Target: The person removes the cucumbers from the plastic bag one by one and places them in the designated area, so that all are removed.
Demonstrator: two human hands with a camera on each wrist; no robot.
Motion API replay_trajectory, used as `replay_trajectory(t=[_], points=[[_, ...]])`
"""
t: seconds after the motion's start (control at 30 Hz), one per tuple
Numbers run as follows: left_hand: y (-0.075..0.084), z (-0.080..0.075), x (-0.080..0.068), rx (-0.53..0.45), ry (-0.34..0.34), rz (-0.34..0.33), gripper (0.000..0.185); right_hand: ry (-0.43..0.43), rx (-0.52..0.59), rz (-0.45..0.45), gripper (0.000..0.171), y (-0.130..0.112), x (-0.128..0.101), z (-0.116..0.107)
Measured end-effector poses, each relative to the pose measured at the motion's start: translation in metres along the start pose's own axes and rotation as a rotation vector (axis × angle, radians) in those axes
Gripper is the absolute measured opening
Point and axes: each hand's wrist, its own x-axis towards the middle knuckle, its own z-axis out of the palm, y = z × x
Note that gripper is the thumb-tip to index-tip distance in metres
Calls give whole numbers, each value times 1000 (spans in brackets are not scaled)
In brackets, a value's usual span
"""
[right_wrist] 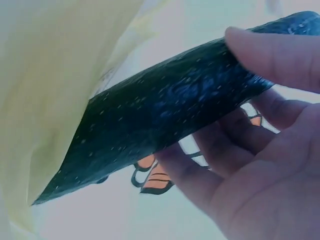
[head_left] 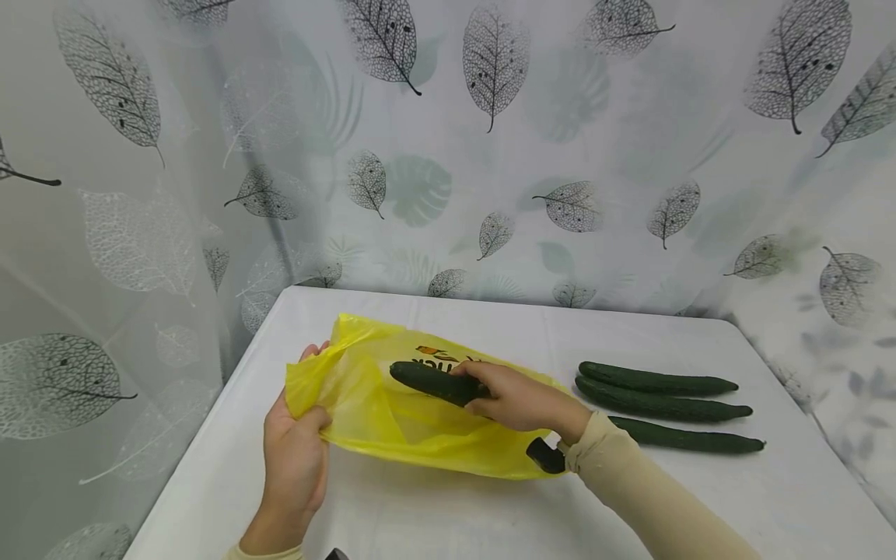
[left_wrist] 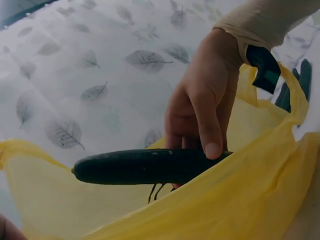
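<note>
fingers (right_wrist: 260,50) of right hand (head_left: 518,400) grip cucumber (head_left: 434,381) up close; only head view shows left hand (head_left: 297,455) pinching yellow bag (head_left: 392,424).

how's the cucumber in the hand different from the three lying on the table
The held cucumber is gripped by the right hand above the yellow bag, whose edge the left hand holds; the three cucumbers lie loose on the white table.
The held one's far end is covered by fingers; the three show full length.
The held one points toward the bag's mouth; the three lie side by side.
All are dark green and long.
</note>
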Motion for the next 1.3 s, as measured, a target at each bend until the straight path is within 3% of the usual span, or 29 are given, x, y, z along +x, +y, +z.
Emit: replay_trajectory(t=[0.2,0.53,0.9,1.17,1.3], points=[[-4,3,-2,75,1,-87,71,-44,181,-44,44,-4,-8,-9],[-9,2,-3,102,5,-113,71,-87,623,-249,40,-22,-16,-32],[-15,0,-1,112,27,-64,71,141,834,-349,44,-33,-27,-54],[-20,-5,4,105,46,87,74,337,978,-437,45,-35,-33,-65],[-20,-7,6,101,43,122,76,440,1042,-494,46,-35,-38,-75]])
